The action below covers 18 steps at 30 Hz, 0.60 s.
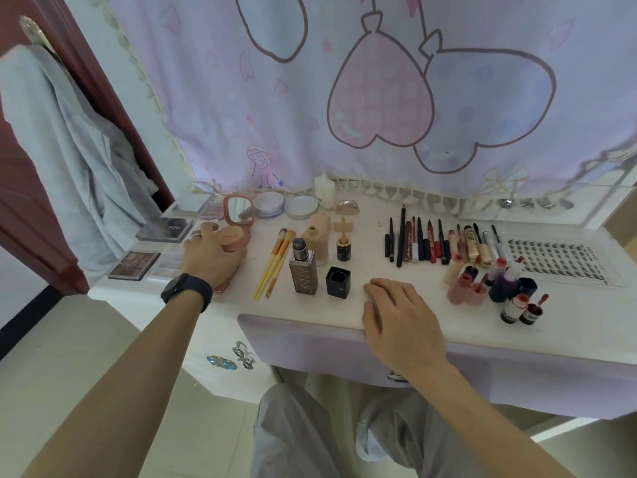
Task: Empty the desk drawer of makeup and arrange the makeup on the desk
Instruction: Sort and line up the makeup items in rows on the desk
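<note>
Now, left hand (211,257) gripping compact (239,215) (mirror up), right hand (401,320) flat on desk (396,263)

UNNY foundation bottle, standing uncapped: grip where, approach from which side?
Probably pinch the UNNY bottle mid-body across its flat side faces, coming from the front edge of the desk: it stands upright, with brushes left and a black cap right close by. Avoid the bare pump on top.
</note>
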Motion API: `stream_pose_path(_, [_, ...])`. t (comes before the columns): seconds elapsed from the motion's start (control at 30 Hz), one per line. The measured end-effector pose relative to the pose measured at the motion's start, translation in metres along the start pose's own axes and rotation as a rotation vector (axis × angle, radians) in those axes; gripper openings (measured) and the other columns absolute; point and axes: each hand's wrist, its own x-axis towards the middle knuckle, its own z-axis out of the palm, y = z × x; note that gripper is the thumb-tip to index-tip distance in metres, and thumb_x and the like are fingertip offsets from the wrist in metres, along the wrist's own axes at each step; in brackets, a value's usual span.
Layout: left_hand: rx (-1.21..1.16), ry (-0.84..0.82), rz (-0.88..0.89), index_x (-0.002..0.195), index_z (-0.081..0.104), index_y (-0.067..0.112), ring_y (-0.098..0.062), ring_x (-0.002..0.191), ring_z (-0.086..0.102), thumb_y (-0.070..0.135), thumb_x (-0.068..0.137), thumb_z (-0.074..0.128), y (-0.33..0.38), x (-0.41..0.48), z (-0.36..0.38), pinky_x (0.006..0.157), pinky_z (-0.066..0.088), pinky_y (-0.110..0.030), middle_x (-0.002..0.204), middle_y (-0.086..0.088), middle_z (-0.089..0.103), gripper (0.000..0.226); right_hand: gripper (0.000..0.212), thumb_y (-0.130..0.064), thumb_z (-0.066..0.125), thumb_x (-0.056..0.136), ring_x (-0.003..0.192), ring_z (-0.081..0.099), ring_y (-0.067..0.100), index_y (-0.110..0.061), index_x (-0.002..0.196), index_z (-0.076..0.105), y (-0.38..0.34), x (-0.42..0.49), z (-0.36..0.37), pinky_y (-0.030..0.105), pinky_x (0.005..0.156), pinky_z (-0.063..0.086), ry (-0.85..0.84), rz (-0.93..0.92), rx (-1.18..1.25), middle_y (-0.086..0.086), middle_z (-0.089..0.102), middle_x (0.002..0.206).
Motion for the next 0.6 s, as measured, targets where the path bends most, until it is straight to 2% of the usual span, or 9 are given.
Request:
stream_pose_path(0.27, [0.202,0.07,0.042,0.138,0.05,0.014,-0.039,0.133,0.036,0.058,0.089,0.056,-0.018,-0.054,-0.007,0.107,0.036,-0.048,0.139,-0.022,0.05,0.066,0.033,-0.024,0.059,0.095,0.113,0.061,0.023,-0.01,0.122,0.069,0.001,-0.001,-0.001,0.035,0.091,0.056,-0.007,0.005,-0.015,0.004,0.068,0.124])
stream_pose_path(0.43, [0.274,0.079,0.042,0.139,0.05,0.021,-0.036,0.138,0.029,0.052,0.095,0.045,-0.019,-0.075,-0.002,0.109,0.034,-0.046,0.147,-0.021,0.043,0.054,0.031,-0.021,0.062,0.094,0.113,0.061,0.024,-0.01,0.122,0.07,0.0,-0.001,0.0,0.037,0.09,0.055,-0.011,0.006,-0.012,0.004,0.069,0.124])
stream_pose_path(0.6, [0.3,0.082,0.019,0.13,0.056,0.024,-0.038,0.131,0.036,0.059,0.093,0.047,-0.015,-0.075,-0.005,0.106,0.034,-0.046,0.134,-0.021,0.054,0.052,0.031,-0.021,0.063,0.094,0.114,0.061,0.024,-0.01,0.122,0.07,-0.001,0.0,-0.001,0.037,0.091,0.056,-0.016,0.007,-0.018,0.004,0.068,0.124])
